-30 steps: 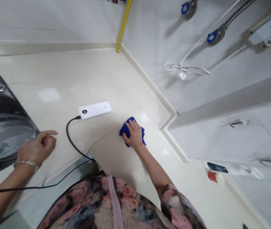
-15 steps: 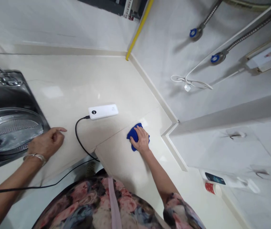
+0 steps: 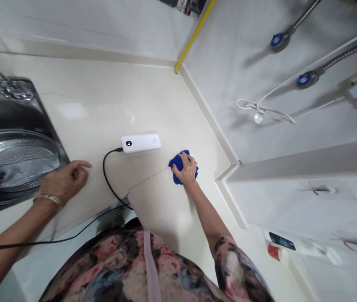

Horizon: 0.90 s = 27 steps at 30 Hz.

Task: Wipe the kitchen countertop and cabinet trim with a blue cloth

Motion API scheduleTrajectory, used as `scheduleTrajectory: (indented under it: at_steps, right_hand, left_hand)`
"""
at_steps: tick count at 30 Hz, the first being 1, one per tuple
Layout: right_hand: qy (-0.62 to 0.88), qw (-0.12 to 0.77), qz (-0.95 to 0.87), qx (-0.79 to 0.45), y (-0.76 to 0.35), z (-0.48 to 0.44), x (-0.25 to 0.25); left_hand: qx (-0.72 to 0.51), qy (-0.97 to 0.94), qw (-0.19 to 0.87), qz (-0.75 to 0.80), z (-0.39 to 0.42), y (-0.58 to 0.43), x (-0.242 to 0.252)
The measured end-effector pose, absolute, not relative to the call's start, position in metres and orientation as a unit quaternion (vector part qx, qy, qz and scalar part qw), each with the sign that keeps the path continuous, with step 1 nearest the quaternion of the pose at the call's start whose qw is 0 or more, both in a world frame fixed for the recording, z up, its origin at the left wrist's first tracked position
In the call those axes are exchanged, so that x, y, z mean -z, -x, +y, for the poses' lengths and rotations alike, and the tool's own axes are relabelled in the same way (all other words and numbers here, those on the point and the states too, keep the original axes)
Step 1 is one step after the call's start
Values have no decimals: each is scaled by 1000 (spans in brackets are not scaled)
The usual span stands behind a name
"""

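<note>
The blue cloth [image 3: 176, 161] looks matt, the worktop [image 3: 147, 98] smooth and glossy, the power bank [image 3: 142, 143] plastic, the sink [image 3: 18, 114] shiny metal.

Cloth [image 3: 175, 161] plain blue; garment [image 3: 114, 268] floral (pinks, blacks).

Clock centred on right hand [image 3: 188, 170] | 12: open countertop [image 3: 169, 109] up to yellow pipe [image 3: 194, 37] | 1–3: raised backsplash lip [image 3: 205, 113] blocks | 4–5: narrow strip between lip and right forearm [image 3: 206, 212] | 9: curved black cable [image 3: 104, 168], left hand [image 3: 65, 181] beyond | 10: white power bank [image 3: 143, 143]
</note>
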State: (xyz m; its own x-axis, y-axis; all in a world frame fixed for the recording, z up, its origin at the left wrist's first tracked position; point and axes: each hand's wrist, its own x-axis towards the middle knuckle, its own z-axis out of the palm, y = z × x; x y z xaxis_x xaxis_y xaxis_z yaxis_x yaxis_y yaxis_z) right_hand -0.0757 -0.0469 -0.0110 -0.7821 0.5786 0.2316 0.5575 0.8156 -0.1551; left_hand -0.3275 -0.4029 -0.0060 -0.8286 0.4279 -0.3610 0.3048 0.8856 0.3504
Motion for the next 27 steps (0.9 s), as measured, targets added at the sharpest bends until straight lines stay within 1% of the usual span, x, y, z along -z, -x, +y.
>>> scheduleTrajectory:
  at_steps: [4, 8, 10, 15, 20, 23, 27]
  right_hand:
    - [323, 135, -936, -39, 87, -49, 12]
    - [334, 154, -929, -39, 91, -83, 19]
    - [299, 160, -939, -53, 88, -109, 22]
    - [154, 150, -971, -109, 53, -163, 16]
    - [63, 149, -977, -141, 11, -172, 10]
    - [92, 158, -975, -127, 18, -160, 12]
    - [232, 193, -951, -74, 60, -129, 20]
  left_hand:
    - [-142, -193, 229, 943, -400, 326, 0]
    - [-150, -195, 214, 945, -399, 325, 2]
    - [-146, -193, 215, 946, -399, 326, 3]
    - [-147, -189, 208, 948, -399, 326, 4]
    - [-151, -186, 209, 948, -399, 321, -1]
    - [-158, -191, 207, 946, -399, 320, -3]
    - [-154, -186, 209, 948, -399, 320, -3]
